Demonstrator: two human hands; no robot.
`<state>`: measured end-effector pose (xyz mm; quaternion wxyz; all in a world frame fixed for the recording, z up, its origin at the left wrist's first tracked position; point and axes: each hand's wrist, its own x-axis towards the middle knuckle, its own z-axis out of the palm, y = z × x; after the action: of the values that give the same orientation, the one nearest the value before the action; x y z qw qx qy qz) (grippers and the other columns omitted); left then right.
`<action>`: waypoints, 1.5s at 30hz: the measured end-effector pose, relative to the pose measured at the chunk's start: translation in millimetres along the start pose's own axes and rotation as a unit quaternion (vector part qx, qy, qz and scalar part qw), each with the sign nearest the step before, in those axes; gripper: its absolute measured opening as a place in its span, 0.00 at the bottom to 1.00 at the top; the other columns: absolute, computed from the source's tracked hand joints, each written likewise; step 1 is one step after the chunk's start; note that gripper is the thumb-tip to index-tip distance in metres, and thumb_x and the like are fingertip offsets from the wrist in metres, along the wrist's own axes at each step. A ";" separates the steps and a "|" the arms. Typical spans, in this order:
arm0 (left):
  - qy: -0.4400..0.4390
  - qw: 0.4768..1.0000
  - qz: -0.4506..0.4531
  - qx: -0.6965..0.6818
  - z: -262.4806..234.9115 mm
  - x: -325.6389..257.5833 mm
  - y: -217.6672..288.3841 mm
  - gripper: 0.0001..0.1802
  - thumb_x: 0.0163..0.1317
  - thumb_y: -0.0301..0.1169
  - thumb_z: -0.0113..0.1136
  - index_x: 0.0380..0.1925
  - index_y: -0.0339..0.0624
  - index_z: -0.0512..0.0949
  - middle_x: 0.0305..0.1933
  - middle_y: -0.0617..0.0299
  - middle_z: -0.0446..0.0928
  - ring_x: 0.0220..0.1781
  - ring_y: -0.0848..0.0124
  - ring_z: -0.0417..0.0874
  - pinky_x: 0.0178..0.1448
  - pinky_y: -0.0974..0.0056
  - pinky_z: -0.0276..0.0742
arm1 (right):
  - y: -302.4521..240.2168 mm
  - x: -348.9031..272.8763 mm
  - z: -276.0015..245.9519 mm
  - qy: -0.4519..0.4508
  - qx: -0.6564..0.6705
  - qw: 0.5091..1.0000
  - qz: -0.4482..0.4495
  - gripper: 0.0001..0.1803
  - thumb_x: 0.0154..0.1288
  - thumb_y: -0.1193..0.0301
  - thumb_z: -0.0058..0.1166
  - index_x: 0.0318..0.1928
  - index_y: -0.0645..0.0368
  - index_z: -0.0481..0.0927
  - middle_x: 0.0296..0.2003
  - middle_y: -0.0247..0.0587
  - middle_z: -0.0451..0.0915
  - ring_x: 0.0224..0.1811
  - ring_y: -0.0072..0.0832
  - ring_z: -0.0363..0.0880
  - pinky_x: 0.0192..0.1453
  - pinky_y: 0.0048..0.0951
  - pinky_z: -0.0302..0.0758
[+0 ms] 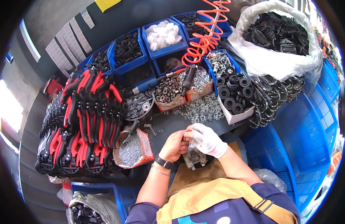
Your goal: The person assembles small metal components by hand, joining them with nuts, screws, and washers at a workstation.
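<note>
My left hand, bare with a black watch at the wrist, is closed in front of my apron. Against its fingertips presses my right hand, in a white glove, its fingers also closed. Whatever lies between the fingers is hidden. Just below them sits a worn metal fixture. Loose coil springs are heaped on the dark bench beyond my hands. To the left of my left hand, a cardboard box holds small silvery parts, with a dark-handled tool at its edge.
Black-and-red hand tools are stacked at left. Blue bins of black and white parts line the back. An air screwdriver hangs from a coiled red hose. Black rings, a plastic sack and blue crates stand at right.
</note>
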<state>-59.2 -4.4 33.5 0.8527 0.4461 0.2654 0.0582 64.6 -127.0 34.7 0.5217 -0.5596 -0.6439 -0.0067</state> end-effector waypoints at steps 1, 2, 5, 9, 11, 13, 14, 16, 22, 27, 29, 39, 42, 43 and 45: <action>-0.011 1.000 -0.013 -0.010 -5.4 1.9 0.5 0.16 0.73 0.40 0.43 0.25 0.49 0.67 0.18 0.75 0.57 0.13 0.82 0.51 0.17 0.75 0.46 | -0.6 1.3 -3.6 -0.008 -0.025 0.999 -0.022 0.16 0.53 0.79 0.61 0.44 0.58 0.77 0.39 0.45 0.78 0.39 0.45 0.78 0.44 0.36 0.78; -0.022 0.999 -0.025 -0.020 -11.7 3.7 0.4 0.17 0.73 0.41 0.43 0.25 0.49 0.67 0.17 0.75 0.57 0.13 0.82 0.51 0.17 0.75 0.45 | -0.6 1.2 -5.5 -0.017 -0.049 0.998 -0.044 0.16 0.53 0.79 0.61 0.44 0.58 0.77 0.39 0.44 0.78 0.40 0.45 0.79 0.44 0.36 0.78; 0.027 0.975 0.211 0.060 6.2 4.2 -9.8 0.07 0.69 0.32 0.54 0.33 0.43 0.74 0.28 0.67 0.68 0.24 0.78 0.68 0.26 0.74 0.66 | 2.9 -4.9 5.8 0.083 0.067 0.964 0.245 0.12 0.64 0.70 0.58 0.45 0.61 0.74 0.32 0.42 0.79 0.34 0.32 0.80 0.39 0.31 0.77; 0.104 0.770 0.467 0.421 11.7 0.3 -13.6 0.15 0.56 0.19 0.65 0.44 0.37 0.79 0.45 0.55 0.76 0.45 0.66 0.81 0.45 0.66 0.79 | 5.0 -3.3 5.8 0.103 0.292 0.864 0.397 0.12 0.68 0.64 0.56 0.43 0.60 0.74 0.27 0.32 0.77 0.26 0.18 0.75 0.32 0.22 0.71; 0.123 0.742 0.480 0.452 10.6 1.5 -18.9 0.16 0.55 0.19 0.65 0.45 0.37 0.79 0.45 0.54 0.76 0.45 0.64 0.81 0.45 0.65 0.79 | 1.5 -1.7 4.2 0.094 0.346 0.830 0.427 0.12 0.68 0.64 0.56 0.42 0.59 0.74 0.27 0.31 0.77 0.25 0.17 0.74 0.30 0.20 0.70; 0.151 0.658 0.539 0.503 9.5 4.7 -21.2 0.10 0.60 0.25 0.63 0.41 0.36 0.78 0.41 0.50 0.77 0.40 0.55 0.80 0.45 0.60 0.77 | 1.6 -3.5 2.7 0.093 0.480 0.751 0.444 0.12 0.69 0.63 0.55 0.42 0.57 0.73 0.27 0.30 0.76 0.24 0.15 0.72 0.29 0.18 0.68; 0.151 0.658 0.538 0.504 9.1 5.2 -21.5 0.10 0.60 0.25 0.63 0.41 0.36 0.78 0.41 0.50 0.77 0.40 0.55 0.80 0.45 0.60 0.77 | 2.7 -5.1 3.7 0.093 0.481 0.750 0.444 0.12 0.69 0.63 0.55 0.42 0.57 0.73 0.27 0.30 0.76 0.24 0.15 0.72 0.29 0.18 0.68; 0.185 0.688 0.494 0.499 9.0 5.8 -21.7 0.07 0.63 0.29 0.60 0.35 0.35 0.75 0.37 0.48 0.76 0.37 0.51 0.78 0.41 0.56 0.75 | 4.0 -9.2 6.5 0.072 0.510 0.740 0.432 0.12 0.69 0.64 0.55 0.44 0.59 0.73 0.32 0.32 0.77 0.30 0.16 0.74 0.31 0.20 0.70; -0.011 0.999 -0.034 -0.020 -0.4 8.9 5.7 0.20 0.72 0.42 0.45 0.21 0.48 0.64 0.15 0.73 0.57 0.12 0.81 0.53 0.16 0.74 0.48 | 15.2 -0.1 0.3 0.027 -0.071 0.995 -0.060 0.15 0.53 0.79 0.59 0.44 0.56 0.77 0.39 0.35 0.78 0.40 0.33 0.78 0.44 0.32 0.77; -0.154 0.983 -0.102 -0.012 -4.3 9.4 10.2 0.23 0.73 0.44 0.42 0.18 0.50 0.62 0.14 0.74 0.57 0.13 0.82 0.52 0.16 0.74 0.48 | 17.6 5.7 -15.5 0.084 -0.241 0.948 -0.188 0.13 0.47 0.75 0.61 0.36 0.49 0.80 0.44 0.32 0.79 0.44 0.38 0.77 0.41 0.37 0.78; -0.144 0.984 -0.102 0.007 -8.0 13.8 10.6 0.23 0.73 0.44 0.42 0.18 0.50 0.62 0.14 0.74 0.57 0.13 0.82 0.52 0.16 0.74 0.47 | 15.1 4.1 -17.0 0.076 -0.268 0.938 -0.207 0.12 0.47 0.74 0.61 0.35 0.49 0.79 0.45 0.32 0.78 0.45 0.38 0.77 0.41 0.37 0.78; -0.175 0.981 -0.083 0.002 -10.5 17.8 19.7 0.20 0.71 0.40 0.46 0.18 0.47 0.65 0.14 0.73 0.60 0.14 0.81 0.55 0.18 0.72 0.50 | 29.5 -2.6 -1.2 0.079 -0.315 0.935 -0.144 0.12 0.43 0.71 0.59 0.33 0.50 0.77 0.45 0.33 0.76 0.45 0.38 0.76 0.45 0.39 0.76; 0.021 0.917 0.098 0.386 -13.0 30.8 2.8 0.20 0.70 0.40 0.48 0.19 0.42 0.70 0.15 0.64 0.69 0.13 0.67 0.67 0.20 0.63 0.62 | 29.0 1.5 -6.3 0.124 -0.323 0.924 -0.166 0.15 0.41 0.73 0.60 0.34 0.50 0.77 0.45 0.34 0.76 0.45 0.40 0.76 0.45 0.38 0.76; 0.150 0.728 0.362 0.562 -19.8 42.0 -1.8 0.20 0.68 0.41 0.50 0.21 0.38 0.74 0.17 0.52 0.75 0.21 0.47 0.75 0.30 0.51 0.72 | 24.5 7.5 -5.7 0.121 -0.294 0.936 -0.149 0.13 0.49 0.74 0.61 0.37 0.51 0.77 0.41 0.36 0.77 0.42 0.40 0.77 0.45 0.36 0.76; 0.250 0.691 0.313 0.602 -29.0 52.5 -4.7 0.12 0.66 0.36 0.54 0.31 0.37 0.77 0.29 0.44 0.77 0.35 0.39 0.77 0.43 0.47 0.74 | 8.4 17.0 4.5 0.102 -0.153 0.981 0.068 0.11 0.54 0.73 0.59 0.39 0.51 0.77 0.39 0.37 0.78 0.40 0.38 0.78 0.45 0.35 0.76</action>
<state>-29.7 31.7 -4.6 0.2359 0.8899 0.2919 0.2594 70.5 -109.1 39.4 0.4916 -0.6720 -0.5392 -0.1264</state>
